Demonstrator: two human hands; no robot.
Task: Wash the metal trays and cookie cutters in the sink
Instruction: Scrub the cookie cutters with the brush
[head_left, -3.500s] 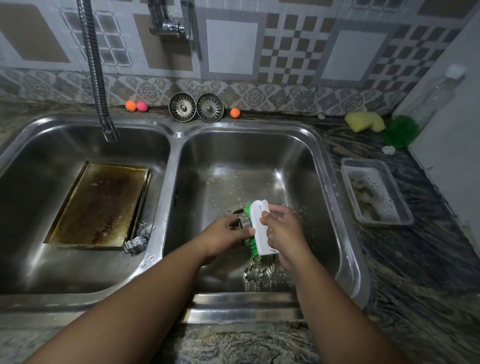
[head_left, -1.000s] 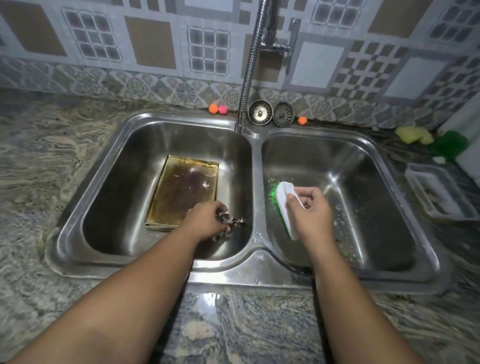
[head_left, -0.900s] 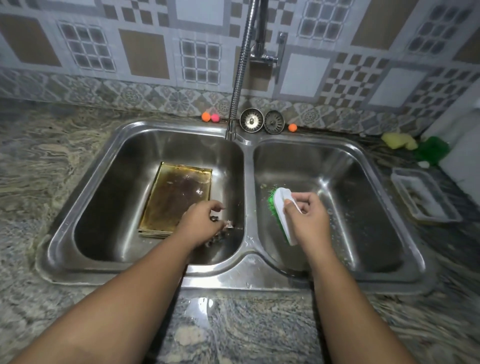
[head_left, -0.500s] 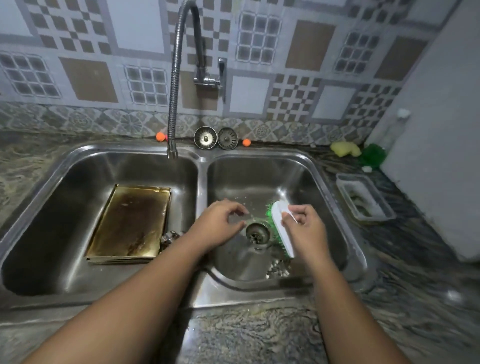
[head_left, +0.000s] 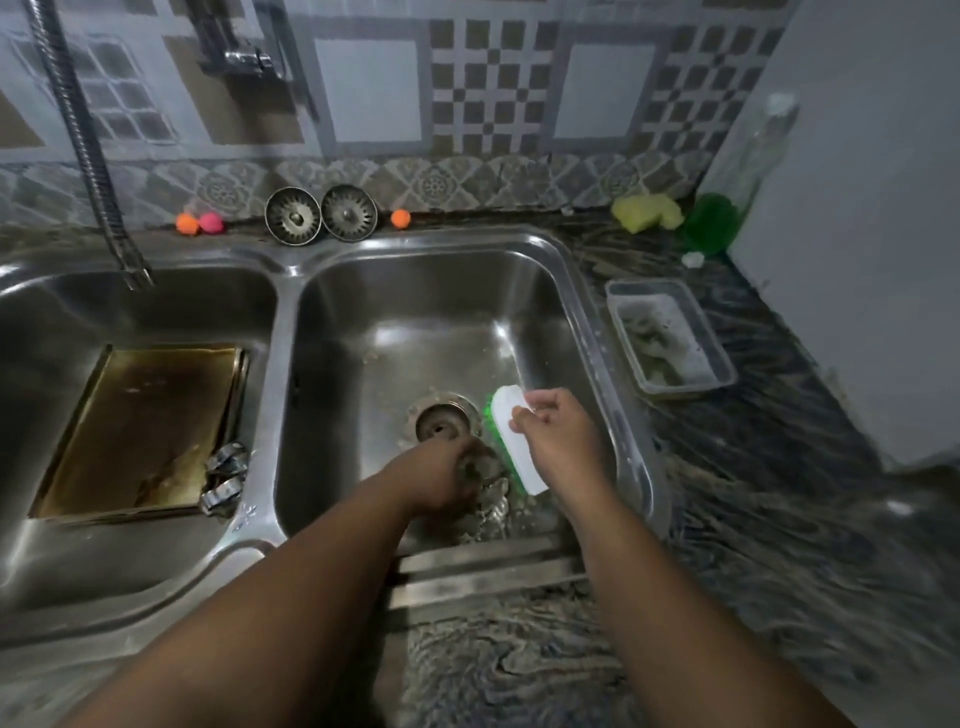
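washing looks far from done: tray (head_left: 140, 426) stained, cutters (head_left: 491, 512) piled by the drain (head_left: 441, 423). right hand (head_left: 558, 441) grips the brush (head_left: 514, 436); left hand (head_left: 447, 480) touches the cutters, grip unclear.

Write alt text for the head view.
In the right sink basin, the right hand holds a white scrub brush while the left hand is at cookie cutters by the drain. A stained metal tray lies in the left basin.
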